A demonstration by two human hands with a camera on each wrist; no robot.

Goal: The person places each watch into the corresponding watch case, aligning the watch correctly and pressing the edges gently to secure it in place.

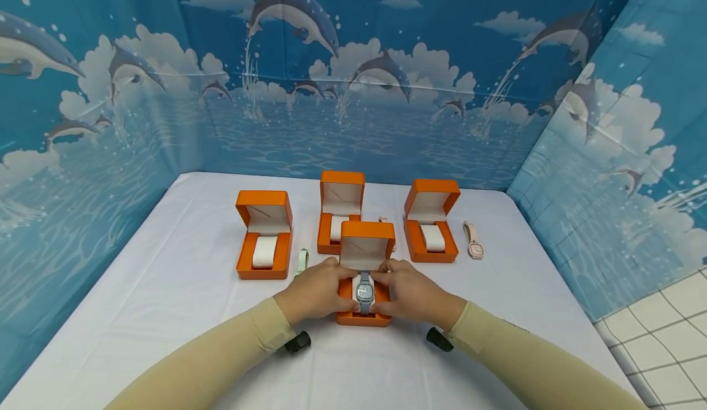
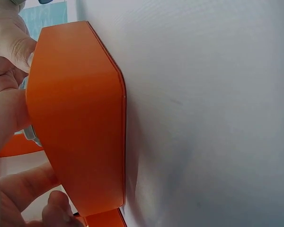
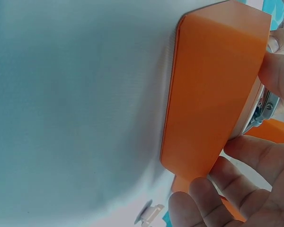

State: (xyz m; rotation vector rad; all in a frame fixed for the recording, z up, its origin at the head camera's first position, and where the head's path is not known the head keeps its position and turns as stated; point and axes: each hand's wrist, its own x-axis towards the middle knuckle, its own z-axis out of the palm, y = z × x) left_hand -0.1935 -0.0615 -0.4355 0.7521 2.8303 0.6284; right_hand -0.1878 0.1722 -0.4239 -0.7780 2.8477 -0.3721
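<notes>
Beige fabric sleeves [image 1: 215, 348] nearest | left hand [image 1: 317, 288], right hand [image 1: 417, 290]: both grips holding blue-grey, square-faced watch [image 1: 364, 291] | open orange box [image 1: 363, 320] on white-covered worktop [image 1: 359, 367]

Head view: the dial markings of the grey-blue wristwatch [image 1: 364, 291] are too small to read, as is the faint lettering [image 1: 261, 212] inside the white-lined lids. The open orange box at the front [image 1: 364, 320] hides the lower right of the orange box behind it [image 1: 327, 241], and most of a small pale object [image 1: 383, 218], too little of which shows to identify. The bare left hand [image 1: 319, 290] covers the lower end of a pale green strap [image 1: 302, 260]. Both tan sleeves [image 1: 207, 355] run off the bottom edge.

Left wrist view: the front box's side conceals most of the watch; the left edge crops the hand.

Right wrist view: the bare right hand [image 3: 255, 189] leaves the frame at right and bottom; a small pale thing [image 3: 149, 213] low down is blurred.
</notes>
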